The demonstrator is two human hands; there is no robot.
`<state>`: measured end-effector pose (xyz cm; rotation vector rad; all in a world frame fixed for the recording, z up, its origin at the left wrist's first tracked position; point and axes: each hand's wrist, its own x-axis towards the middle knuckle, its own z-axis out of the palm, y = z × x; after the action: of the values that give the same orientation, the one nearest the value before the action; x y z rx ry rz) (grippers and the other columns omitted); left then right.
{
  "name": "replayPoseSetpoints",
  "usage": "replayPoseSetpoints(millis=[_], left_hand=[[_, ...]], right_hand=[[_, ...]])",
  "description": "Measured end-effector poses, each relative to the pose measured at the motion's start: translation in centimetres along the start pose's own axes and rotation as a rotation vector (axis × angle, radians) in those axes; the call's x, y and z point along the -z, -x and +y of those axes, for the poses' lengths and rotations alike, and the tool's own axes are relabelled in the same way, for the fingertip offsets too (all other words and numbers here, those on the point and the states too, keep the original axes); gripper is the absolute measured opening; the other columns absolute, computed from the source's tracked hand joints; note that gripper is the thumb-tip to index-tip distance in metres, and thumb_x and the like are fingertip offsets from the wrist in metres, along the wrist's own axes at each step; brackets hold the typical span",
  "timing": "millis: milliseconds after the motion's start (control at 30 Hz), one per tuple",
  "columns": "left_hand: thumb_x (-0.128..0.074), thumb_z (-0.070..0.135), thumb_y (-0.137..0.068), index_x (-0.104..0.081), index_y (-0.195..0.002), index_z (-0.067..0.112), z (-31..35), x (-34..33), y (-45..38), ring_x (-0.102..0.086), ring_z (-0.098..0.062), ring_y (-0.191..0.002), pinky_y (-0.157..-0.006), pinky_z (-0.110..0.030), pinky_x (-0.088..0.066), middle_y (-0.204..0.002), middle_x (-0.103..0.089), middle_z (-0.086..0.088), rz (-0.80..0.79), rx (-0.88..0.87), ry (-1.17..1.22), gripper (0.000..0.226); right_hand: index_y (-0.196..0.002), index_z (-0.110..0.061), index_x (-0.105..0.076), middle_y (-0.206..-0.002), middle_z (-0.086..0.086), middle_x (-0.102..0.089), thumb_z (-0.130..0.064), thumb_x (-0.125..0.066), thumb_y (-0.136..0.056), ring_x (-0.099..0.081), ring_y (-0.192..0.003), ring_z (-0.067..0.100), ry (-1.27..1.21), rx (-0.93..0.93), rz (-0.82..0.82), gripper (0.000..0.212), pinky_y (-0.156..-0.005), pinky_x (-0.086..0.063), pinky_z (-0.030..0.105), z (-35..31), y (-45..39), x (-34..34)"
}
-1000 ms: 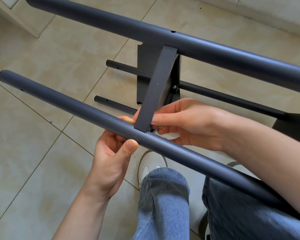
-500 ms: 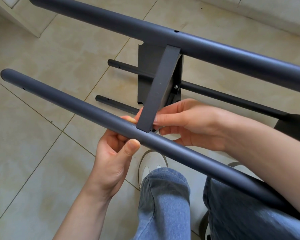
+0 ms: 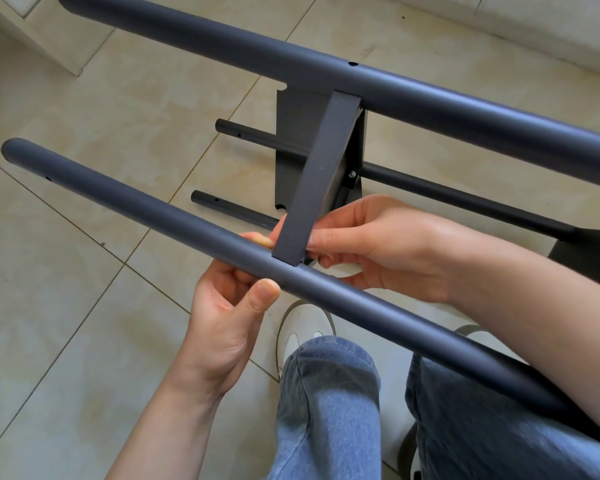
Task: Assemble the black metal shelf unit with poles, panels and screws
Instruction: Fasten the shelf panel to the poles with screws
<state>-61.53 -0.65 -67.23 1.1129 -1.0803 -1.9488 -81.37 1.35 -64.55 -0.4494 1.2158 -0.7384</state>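
Shelf unit part-built, held across lap above tiled floor [image 3: 66,188]. Near pole [image 3: 146,207] running from upper left down to right over jeans [image 3: 329,403]; far pole [image 3: 430,98] roughly parallel beyond it. Panel [image 3: 317,178] bridging the two, seen edge-on, lower corner touching near pole. Two more thin poles [image 3: 465,199] beyond the panel, lower down toward the floor, joined to the same assembly. Screw [image 3: 352,174] with nut visible on panel's right face, just below far pole.

Left hand [image 3: 229,306] wrapped under near pole just left of panel, thumb pressed on top, fingertips showing on far side. Right hand [image 3: 378,247] just right of panel, fingers curled at the corner joint; appears to pinch something small there, likely a fastener, but too hidden to tell.

Step judged: fixing panel corner to near pole.

Risks:
- Hole in near pole rotated out of line with panel tab if left grip slackens; screw then cross-threads or misses.
- Small fastener dropped onto tiles, rolling away, since joint hangs over open floor.
- Panel twisting against the far joint if near pole is levered, straining that screw.
- Fingers nipped between panel edge and pole.
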Motion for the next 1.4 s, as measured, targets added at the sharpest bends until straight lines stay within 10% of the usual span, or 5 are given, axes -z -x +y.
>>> replayPoseSetpoints(millis=[1400], left_hand=[[-0.094,0.047,-0.059,-0.053,-0.114,0.007,0.09,-0.13,-0.09,-0.069,-0.024,-0.106,-0.099,-0.033,-0.053,-0.105,-0.074,-0.002,0.004,0.012,-0.006,0.079]], right_hand=[[-0.089,-0.006,-0.078,-0.062,-0.006,-0.060,-0.031,-0.077,-0.082,-0.052,-0.057,0.004,0.105,0.018,0.027,0.025,-0.052,-0.047,0.020,-0.03,0.17,-0.08]])
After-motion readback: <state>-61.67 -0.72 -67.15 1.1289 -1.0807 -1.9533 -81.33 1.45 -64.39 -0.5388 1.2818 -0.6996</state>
